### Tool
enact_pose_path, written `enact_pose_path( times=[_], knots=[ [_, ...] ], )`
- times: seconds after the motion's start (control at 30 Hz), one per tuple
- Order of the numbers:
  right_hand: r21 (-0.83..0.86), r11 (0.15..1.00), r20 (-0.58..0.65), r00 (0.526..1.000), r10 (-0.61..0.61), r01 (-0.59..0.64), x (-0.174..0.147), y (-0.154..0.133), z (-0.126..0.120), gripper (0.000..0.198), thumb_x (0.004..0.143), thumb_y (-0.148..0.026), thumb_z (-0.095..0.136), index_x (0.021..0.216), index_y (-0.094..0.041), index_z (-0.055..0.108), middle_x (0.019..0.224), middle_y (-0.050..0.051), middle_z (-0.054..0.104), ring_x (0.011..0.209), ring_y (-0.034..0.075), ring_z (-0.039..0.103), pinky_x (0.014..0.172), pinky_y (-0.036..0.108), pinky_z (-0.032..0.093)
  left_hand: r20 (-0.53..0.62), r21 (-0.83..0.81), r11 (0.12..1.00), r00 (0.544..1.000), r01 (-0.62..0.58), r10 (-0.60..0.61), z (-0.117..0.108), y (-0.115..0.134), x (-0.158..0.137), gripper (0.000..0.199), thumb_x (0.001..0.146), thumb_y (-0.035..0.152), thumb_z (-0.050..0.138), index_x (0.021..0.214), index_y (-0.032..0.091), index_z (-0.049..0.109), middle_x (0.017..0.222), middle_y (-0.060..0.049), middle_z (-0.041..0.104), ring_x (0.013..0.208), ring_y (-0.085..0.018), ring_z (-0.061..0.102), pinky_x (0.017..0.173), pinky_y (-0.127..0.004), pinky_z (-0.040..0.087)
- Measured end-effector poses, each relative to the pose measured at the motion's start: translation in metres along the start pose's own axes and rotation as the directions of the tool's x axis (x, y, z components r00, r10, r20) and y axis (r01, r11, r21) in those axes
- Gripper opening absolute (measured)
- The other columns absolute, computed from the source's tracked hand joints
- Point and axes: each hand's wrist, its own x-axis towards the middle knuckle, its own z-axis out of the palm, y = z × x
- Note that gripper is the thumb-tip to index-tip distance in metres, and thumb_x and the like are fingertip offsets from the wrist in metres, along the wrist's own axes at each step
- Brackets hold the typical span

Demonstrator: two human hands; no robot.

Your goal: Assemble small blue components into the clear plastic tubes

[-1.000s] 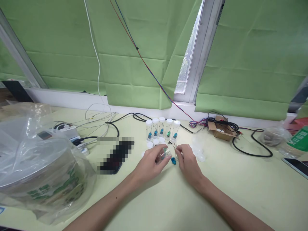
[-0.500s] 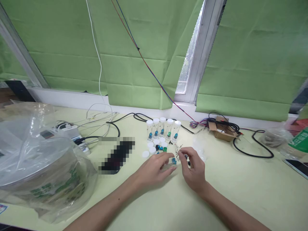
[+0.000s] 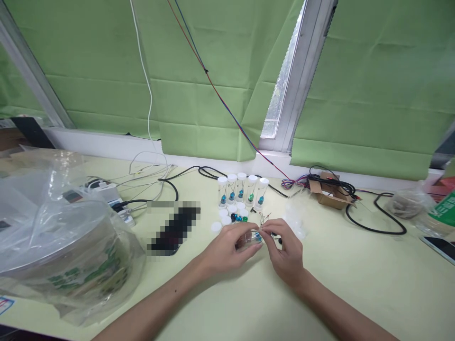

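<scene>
My left hand [image 3: 227,248] is curled around a clear vial [image 3: 245,240] lying on its side, with a small blue part [image 3: 257,236] inside near its right end. The thumb and index finger of my right hand [image 3: 286,248] are pinched together right at that end, close to my left index fingertip. What they pinch is too small to make out. Behind the fingers lie small parts with thin wire leads [image 3: 263,218]. Several capped clear vials [image 3: 241,189] stand upright farther back, holding blue or green parts. White caps [image 3: 216,228] and loose blue and green parts [image 3: 239,217] lie before them.
A bagged tub [image 3: 71,255] fills the left side. A dark blurred-out object [image 3: 174,232] lies beside it. Black cable and a small cardboard box [image 3: 329,194] are at the back right. A clear plastic bag [image 3: 295,220] lies right of the vials, and a phone [image 3: 439,248] at far right.
My right fingertips have come down and left from the wire-leaded parts to the vial's end. My left index finger has moved in to meet them. The view has shifted slightly.
</scene>
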Motion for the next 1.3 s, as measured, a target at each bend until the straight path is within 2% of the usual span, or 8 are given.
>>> enact_pose_path(
  times=[0.37,0.57,0.67,0.77,0.87,0.97,1.13,1.3],
  knots=[
    [-0.043,0.999,0.047,0.999,-0.025,0.027,0.002,0.002,-0.001,0.027,0.086,0.003,0.056,0.1,-0.019,0.063,0.092,0.008,0.061,0.084,0.019,0.059,0.069,0.035,0.052,-0.048,-0.053,0.998,0.999,0.019,-0.021,0.0,-0.006,0.0,0.029,0.088,0.035,0.056,0.113,0.019,0.061,0.074,0.001,0.055,0.063,-0.012,0.045,0.059,-0.025,0.039],
    [-0.074,0.997,0.002,1.0,-0.014,0.014,0.001,0.003,-0.003,0.026,0.088,0.002,0.052,0.1,-0.02,0.061,0.092,0.008,0.061,0.087,0.021,0.059,0.071,0.037,0.051,-0.147,-0.29,0.952,0.978,0.098,-0.146,-0.003,-0.008,0.004,0.029,0.086,0.038,0.061,0.108,0.018,0.062,0.072,0.001,0.055,0.063,-0.012,0.051,0.06,-0.024,0.044],
    [-0.111,0.994,-0.013,1.0,0.0,-0.002,0.001,0.005,-0.004,0.024,0.089,0.0,0.051,0.1,-0.02,0.059,0.091,0.008,0.06,0.086,0.021,0.059,0.069,0.035,0.051,-0.183,-0.538,0.83,0.941,0.146,-0.284,-0.009,-0.006,0.009,0.03,0.086,0.041,0.061,0.106,0.019,0.06,0.074,0.001,0.056,0.053,-0.01,0.052,0.051,-0.023,0.044],
    [-0.198,0.979,0.017,0.999,0.041,-0.037,0.0,0.01,-0.004,0.02,0.09,-0.004,0.052,0.101,-0.02,0.057,0.092,0.008,0.06,0.089,0.022,0.058,0.074,0.037,0.05,-0.225,-0.771,0.63,0.887,0.091,-0.403,-0.016,-0.007,0.015,0.029,0.088,0.044,0.058,0.102,0.019,0.058,0.073,0.002,0.055,0.046,-0.009,0.051,0.043,-0.022,0.04],
    [-0.321,0.943,0.104,0.986,0.131,-0.092,-0.003,0.018,-0.004,0.014,0.092,-0.01,0.05,0.101,-0.02,0.056,0.092,0.008,0.061,0.09,0.023,0.056,0.077,0.039,0.047,-0.211,-0.889,0.454,0.828,0.058,-0.519,-0.021,-0.01,0.019,0.03,0.087,0.045,0.058,0.098,0.017,0.059,0.072,0.002,0.055,0.045,-0.008,0.05,0.04,-0.02,0.038],
    [-0.444,0.889,0.219,0.948,0.231,-0.114,-0.006,0.026,-0.003,0.012,0.093,-0.013,0.049,0.099,-0.019,0.057,0.093,0.008,0.063,0.091,0.025,0.054,0.079,0.041,0.043,-0.157,-0.929,0.363,0.815,0.07,-0.558,-0.021,-0.011,0.019,0.032,0.085,0.045,0.061,0.098,0.016,0.059,0.071,0.001,0.055,0.046,-0.008,0.05,0.041,-0.02,0.04],
    [-0.505,0.861,0.349,0.898,0.267,-0.06,-0.011,0.032,-0.002,0.013,0.093,-0.019,0.052,0.103,-0.017,0.059,0.097,0.01,0.064,0.096,0.027,0.055,0.084,0.044,0.041,-0.197,-0.874,0.477,0.835,0.088,-0.514,-0.016,-0.013,0.018,0.034,0.086,0.05,0.058,0.101,0.02,0.055,0.07,0.002,0.057,0.044,-0.009,0.053,0.039,-0.021,0.041],
    [-0.383,0.921,0.508,0.849,0.148,0.068,-0.009,0.013,0.005,0.023,0.094,-0.022,0.054,0.116,-0.019,0.057,0.11,0.012,0.065,0.106,0.027,0.054,0.092,0.046,0.04,-0.276,-0.744,0.658,0.846,0.112,-0.456,-0.014,-0.016,0.017,0.034,0.086,0.052,0.058,0.099,0.021,0.052,0.069,0.004,0.056,0.043,-0.008,0.052,0.039,-0.02,0.039]
  ],
)
